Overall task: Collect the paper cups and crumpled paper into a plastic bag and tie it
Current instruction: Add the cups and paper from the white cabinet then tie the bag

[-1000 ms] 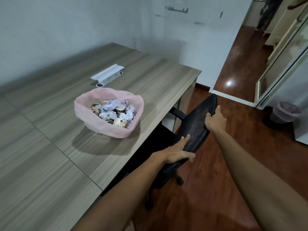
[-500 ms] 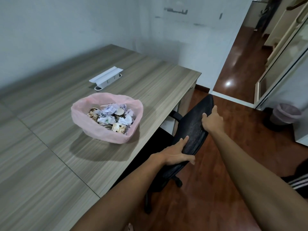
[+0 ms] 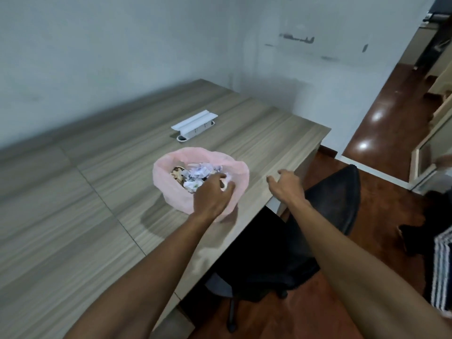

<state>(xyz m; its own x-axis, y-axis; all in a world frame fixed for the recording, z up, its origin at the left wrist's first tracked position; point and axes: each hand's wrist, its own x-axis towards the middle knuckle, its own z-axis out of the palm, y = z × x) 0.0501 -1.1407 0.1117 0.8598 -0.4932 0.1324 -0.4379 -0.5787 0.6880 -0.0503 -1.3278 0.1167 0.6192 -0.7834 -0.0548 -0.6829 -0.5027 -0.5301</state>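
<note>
Head view: left hand [image 3: 212, 194] reached forward over the near rim of the pink plastic bag [image 3: 171, 192], fingers loosely bent and spread, blurred; contact with the rim likely, but a real pinch on the plastic not possible to tell. Right hand [image 3: 286, 184] hovering above the desk edge [image 3: 281, 152], just to the right of the left hand and apart from the bag, fingers spread and relaxed, holding nothing. Bag standing open on the wooden desk, directly under and beyond the left fingers, mouth wide and not tied. Inside the bag, just beyond the left fingertips, crumpled paper [image 3: 199, 171] in white lumps, and to the left of it a patterned paper cup [image 3: 178, 172], partly hidden by the paper. Further away from both hands, beyond the bag, white power strip box [image 3: 194, 126] lying on the desk near the wall. Below the right forearm, on the near side of the right hand, black office chair [image 3: 342, 206] pushed partly under the desk, touched by neither hand. Reddish wooden floor [image 3: 391, 113] far to the right of the right hand, with bright light spots. Striped dark cloth [image 3: 440, 265] at the right border, nature unclear.
</note>
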